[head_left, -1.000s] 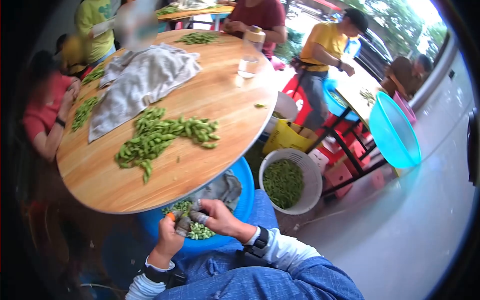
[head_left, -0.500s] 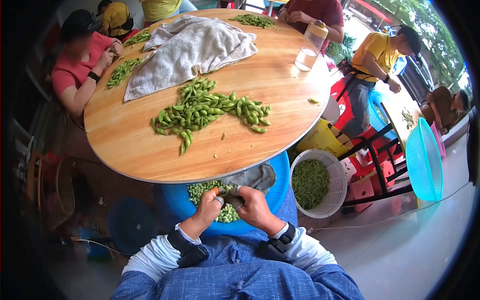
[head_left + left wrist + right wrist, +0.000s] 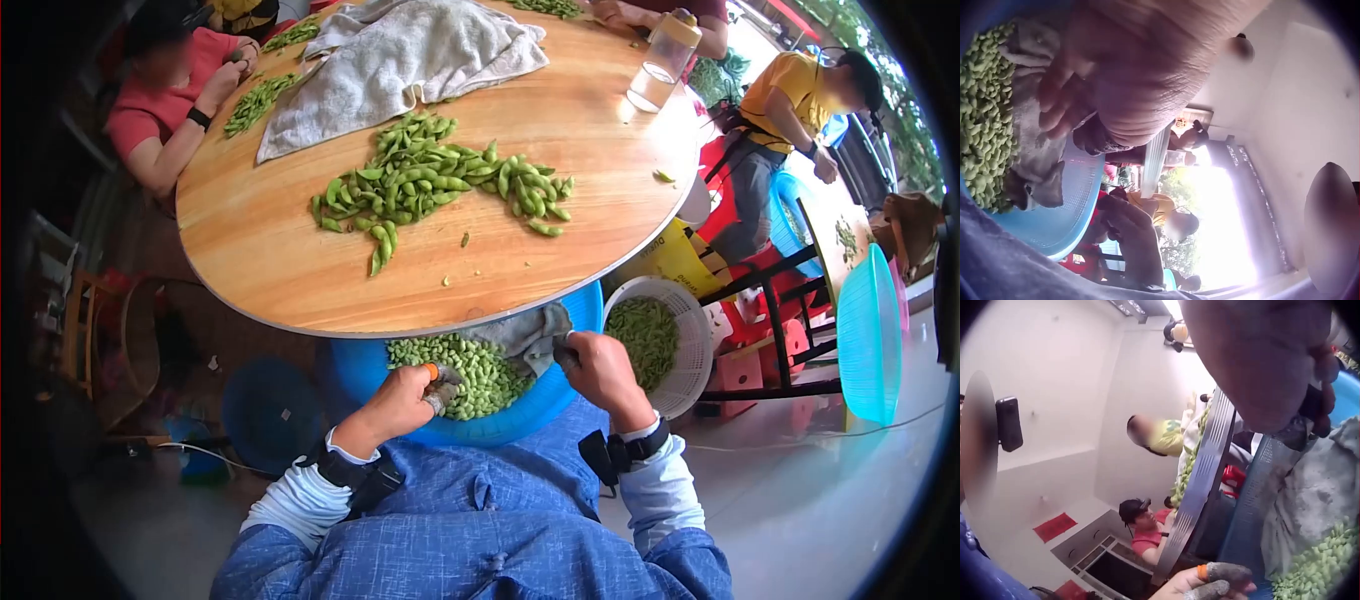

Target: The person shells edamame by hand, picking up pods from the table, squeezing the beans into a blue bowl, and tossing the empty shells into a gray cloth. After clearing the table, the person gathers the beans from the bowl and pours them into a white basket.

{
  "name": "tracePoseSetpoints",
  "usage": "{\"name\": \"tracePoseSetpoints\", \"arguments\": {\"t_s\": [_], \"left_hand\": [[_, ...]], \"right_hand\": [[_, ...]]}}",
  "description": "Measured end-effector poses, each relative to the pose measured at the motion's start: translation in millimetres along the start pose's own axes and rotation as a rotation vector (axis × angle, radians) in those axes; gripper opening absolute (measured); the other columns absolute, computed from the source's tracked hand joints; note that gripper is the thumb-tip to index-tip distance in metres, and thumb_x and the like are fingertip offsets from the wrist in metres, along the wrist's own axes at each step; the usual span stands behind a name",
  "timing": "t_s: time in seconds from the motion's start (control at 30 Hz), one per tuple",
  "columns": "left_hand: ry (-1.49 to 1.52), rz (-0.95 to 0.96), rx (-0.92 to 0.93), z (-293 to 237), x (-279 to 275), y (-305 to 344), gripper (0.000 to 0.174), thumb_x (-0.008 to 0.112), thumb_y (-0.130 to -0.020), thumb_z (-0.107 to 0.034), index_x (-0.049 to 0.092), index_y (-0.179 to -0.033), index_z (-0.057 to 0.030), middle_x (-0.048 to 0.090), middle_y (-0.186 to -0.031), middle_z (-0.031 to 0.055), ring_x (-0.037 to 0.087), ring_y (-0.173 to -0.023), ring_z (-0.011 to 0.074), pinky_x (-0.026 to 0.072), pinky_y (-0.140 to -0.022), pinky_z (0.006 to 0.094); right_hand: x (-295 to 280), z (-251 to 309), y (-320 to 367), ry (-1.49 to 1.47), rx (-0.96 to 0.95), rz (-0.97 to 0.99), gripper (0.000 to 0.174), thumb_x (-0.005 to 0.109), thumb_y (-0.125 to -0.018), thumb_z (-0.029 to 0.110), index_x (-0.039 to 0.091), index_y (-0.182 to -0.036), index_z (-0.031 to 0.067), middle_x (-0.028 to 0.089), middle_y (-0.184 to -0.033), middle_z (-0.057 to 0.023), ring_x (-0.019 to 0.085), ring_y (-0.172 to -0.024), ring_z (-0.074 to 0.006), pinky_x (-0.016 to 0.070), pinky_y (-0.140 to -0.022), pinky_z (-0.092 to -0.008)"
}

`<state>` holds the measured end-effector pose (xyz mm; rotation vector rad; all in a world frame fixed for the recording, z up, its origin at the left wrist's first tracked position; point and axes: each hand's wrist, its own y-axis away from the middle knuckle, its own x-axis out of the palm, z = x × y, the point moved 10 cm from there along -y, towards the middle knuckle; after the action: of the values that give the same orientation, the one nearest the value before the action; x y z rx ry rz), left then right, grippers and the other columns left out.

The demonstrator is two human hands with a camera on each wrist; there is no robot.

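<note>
Shelled green beans [image 3: 485,378] fill part of a blue basin [image 3: 357,372] below the table edge, beside a grey cloth [image 3: 525,335]. My left hand [image 3: 395,405] is over the basin's left side; its covered fingers [image 3: 1225,572] and orange band show in the right wrist view, loosely bent with nothing visible between them. Over the right rim is my right hand [image 3: 607,375], fingers curled with grey coverings on the tips; whether it pinches anything is hidden. Green pods [image 3: 410,185] lie heaped on the round wooden table [image 3: 290,270].
A pale towel [image 3: 400,60] and a bottle [image 3: 662,65] stand farther back on the table. To the right are a white basket [image 3: 690,375] of pods, a yellow bag [image 3: 678,255] and a turquoise basin [image 3: 868,340]. Other people sit or stand around.
My hands, together over the basin before, are now apart; the right has moved right to the rim, the left stays at the left side. The head view has shifted, exposing more shelled beans.
</note>
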<state>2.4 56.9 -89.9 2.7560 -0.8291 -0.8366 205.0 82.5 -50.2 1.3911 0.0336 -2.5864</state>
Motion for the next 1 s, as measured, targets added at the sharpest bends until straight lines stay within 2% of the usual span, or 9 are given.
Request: {"name": "tracePoseSetpoints", "arguments": {"t_s": [0.1, 0.13, 0.2, 0.3, 0.4, 0.5, 0.73, 0.93, 1.0], "left_hand": [[0.22, -0.083, 0.004, -7, -20, 17, 0.013, 0.054, -0.079, -0.002, 0.058, -0.091, 0.0017, 0.059, -0.078, 0.0014, 0.052, -0.072, 0.0059, 0.0436, -0.065, 0.0211], [0.28, -0.089, -0.052, 3, -23, 22, 0.014, 0.055, -0.079, -0.002, 0.059, -0.091, 0.0013, 0.06, -0.077, 0.0014, 0.052, -0.072, 0.0057, 0.0436, -0.065, 0.0211], [0.183, -0.056, -0.089, 6, -25, 23, 0.014, 0.054, -0.078, -0.001, 0.058, -0.091, 0.0013, 0.061, -0.078, 0.0037, 0.053, -0.073, 0.0063, 0.0438, -0.065, 0.0217], [0.048, 0.029, 0.038, 8, -2, 5, 0.018, 0.056, -0.075, -0.002, 0.058, -0.092, 0.0011, 0.062, -0.079, 0.0094, 0.058, -0.071, 0.0148, 0.0453, -0.065, 0.0259], [-0.272, 0.176, 0.026, 25, 31, -22, 0.023, 0.058, -0.069, -0.005, 0.058, -0.091, 0.0001, 0.06, -0.081, 0.0147, 0.058, -0.074, 0.0277, 0.046, -0.067, 0.0332], [-0.429, 0.222, 0.227, 45, 65, -40, 0.026, 0.059, -0.065, -0.009, 0.058, -0.09, -0.0016, 0.057, -0.081, 0.0165, 0.055, -0.079, 0.0342, 0.0442, -0.071, 0.0388], [-0.584, 0.38, 0.19, 70, 101, -54, 0.024, 0.052, -0.059, -0.001, 0.056, -0.083, -0.0017, 0.056, -0.079, 0.0166, 0.054, -0.08, 0.0339, 0.042, -0.071, 0.0425], [-0.524, 0.283, 0.17, 60, 82, -44, 0.025, 0.052, -0.06, -0.001, 0.056, -0.085, -0.0024, 0.055, -0.077, 0.0158, 0.054, -0.08, 0.0342, 0.0417, -0.071, 0.0434], [-0.522, 0.226, 0.166, 63, 72, -39, 0.026, 0.053, -0.06, -0.003, 0.057, -0.086, -0.0028, 0.055, -0.077, 0.0153, 0.054, -0.08, 0.0339, 0.0417, -0.071, 0.0434]], "right_hand": [[3, 9, -7, 0.059, -0.102, 0.019, 0.008, 0.054, -0.066, 0.01, 0.055, -0.067, 0.0019, 0.055, -0.067, -0.0171, 0.054, -0.067, -0.0359, 0.0428, -0.058, -0.0423], [6, 9, -8, 0.076, -0.106, 0.044, 0.008, 0.054, -0.066, 0.01, 0.055, -0.067, 0.0019, 0.055, -0.067, -0.0171, 0.054, -0.067, -0.0359, 0.0428, -0.058, -0.0423], [13, 12, -9, 0.112, -0.113, 0.091, 0.009, 0.054, -0.065, 0.01, 0.055, -0.067, 0.0017, 0.055, -0.067, -0.017, 0.053, -0.067, -0.0359, 0.0428, -0.058, -0.0422], [13, 15, -8, 0.062, -0.135, 0.062, 0.008, 0.053, -0.064, 0.007, 0.053, -0.069, 0.0008, 0.054, -0.069, -0.0172, 0.053, -0.068, -0.0361, 0.0424, -0.059, -0.042], [12, 17, -4, 0.009, -0.116, 0.038, 0.008, 0.053, -0.065, 0.006, 0.052, -0.069, 0.0001, 0.054, -0.069, -0.0175, 0.053, -0.067, -0.0366, 0.0418, -0.059, -0.042], [8, 11, 7, -0.035, -0.05, 0.031, 0.008, 0.054, -0.066, 0.007, 0.052, -0.07, -0.0001, 0.054, -0.069, -0.0179, 0.052, -0.067, -0.037, 0.041, -0.058, -0.0419], [10, -12, 23, -0.072, 0.006, 0.03, 0.009, 0.055, -0.067, 0.009, 0.053, -0.068, 0.0, 0.054, -0.068, -0.0184, 0.053, -0.066, -0.0367, 0.0405, -0.056, -0.0419], [42, -7, -2, 0.165, -0.088, 0.254, 0.01, 0.055, -0.064, 0.011, 0.055, -0.067, 0.0017, 0.055, -0.066, -0.019, 0.054, -0.065, -0.0367, 0.0421, -0.057, -0.0423], [52, -4, -8, 0.178, -0.11, 0.255, 0.01, 0.055, -0.063, 0.011, 0.055, -0.066, 0.0017, 0.055, -0.066, -0.0189, 0.054, -0.065, -0.0366, 0.0426, -0.057, -0.0425]]}}
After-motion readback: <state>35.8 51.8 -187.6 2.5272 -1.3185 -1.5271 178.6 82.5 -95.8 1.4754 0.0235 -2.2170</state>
